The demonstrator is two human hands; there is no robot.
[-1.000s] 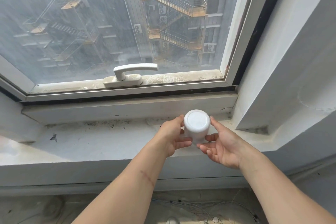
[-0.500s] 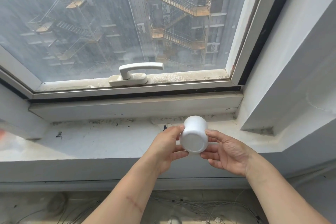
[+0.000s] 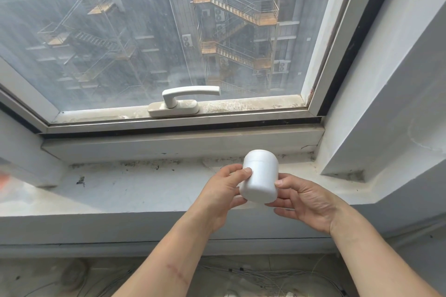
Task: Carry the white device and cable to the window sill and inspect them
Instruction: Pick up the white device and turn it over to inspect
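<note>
Tilted upright since earlier — white device [image 3: 260, 176] gripped between left hand [image 3: 223, 191], right hand [image 3: 305, 202].

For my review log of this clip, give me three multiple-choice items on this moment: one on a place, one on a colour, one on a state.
1. Where is the white device?
A. Lying on the floor
B. Held in both hands over the window sill
C. Hanging from the window handle

2. What colour is the window handle?
A. Black
B. White
C. Red

3. How does the window stand?
A. Shut, handle lying level
B. Swung wide open
C. Glass removed

Answers: 1 B, the left hand and right hand grip its sides above the sill. 2 B, it matches the pale frame. 3 A, the sash sits in its frame.
</note>
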